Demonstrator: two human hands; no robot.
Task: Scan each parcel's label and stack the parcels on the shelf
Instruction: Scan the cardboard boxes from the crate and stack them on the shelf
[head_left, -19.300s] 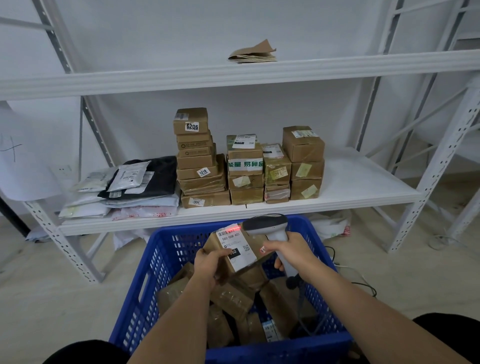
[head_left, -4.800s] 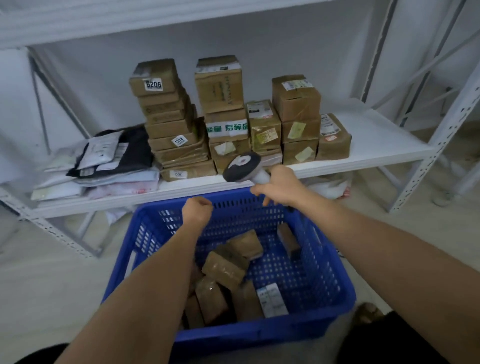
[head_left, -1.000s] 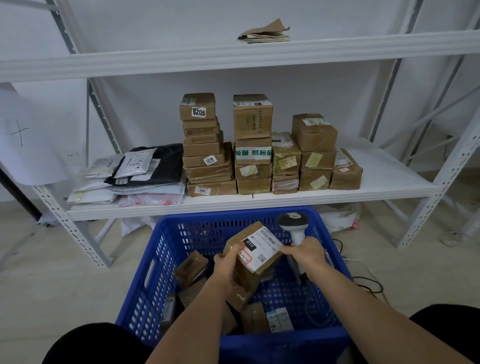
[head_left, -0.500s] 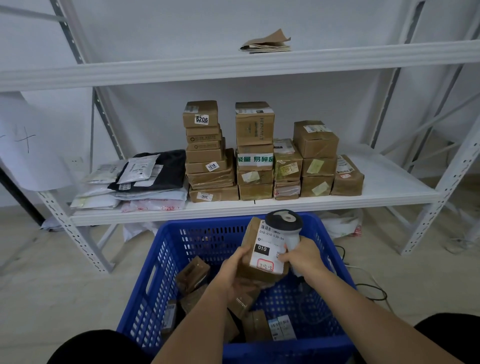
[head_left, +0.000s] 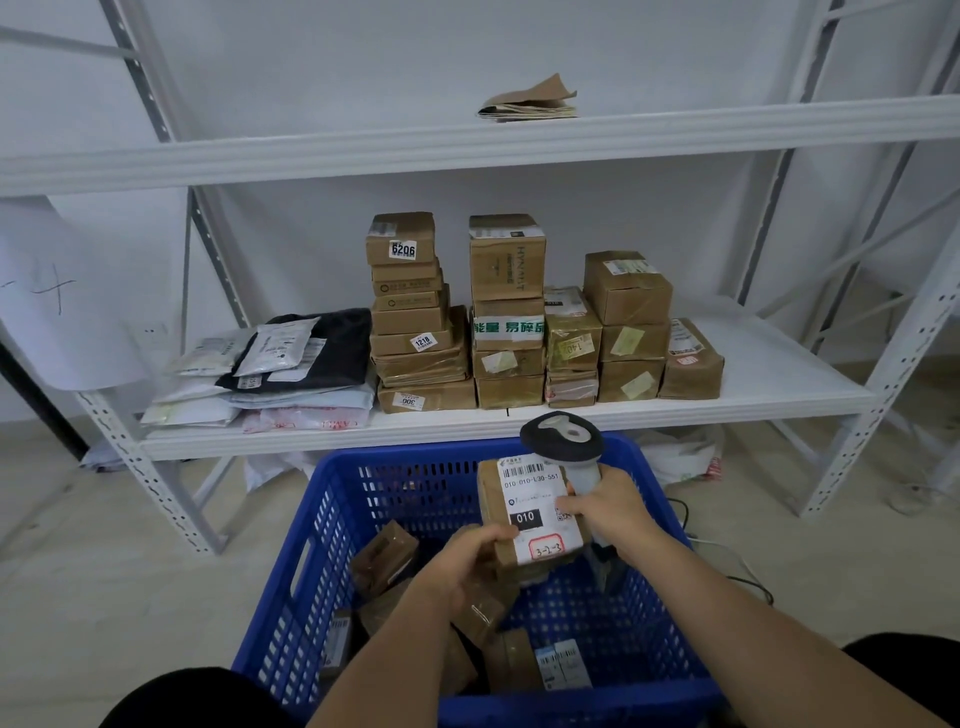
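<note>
A person holds a small brown cardboard parcel (head_left: 524, 525) above a blue perforated plastic crate (head_left: 332, 525). The left hand (head_left: 470, 564) grips the parcel's lower left corner, its fingers curled under it and the thumb on top beside the white shipping label (head_left: 535, 506), which faces the camera and reads "010". The right hand (head_left: 605, 512) is clenched around the handle of a grey handheld barcode scanner (head_left: 563, 441), with its fingers also touching the right edge of the label; the scanner's dark head sits just above the parcel's top edge. More small brown parcels (head_left: 384, 558) lie loose in the bottom of the crate.

Behind the crate stands a white metal shelf (head_left: 779, 374). On its middle level, brown cardboard boxes (head_left: 506, 312) are stacked in several columns side by side, one marked "6206" on top of the leftmost stack. To their left lies a pile of flat white and black mailer bags (head_left: 280, 369). A folded brown paper piece (head_left: 530, 98) rests on the upper level.
</note>
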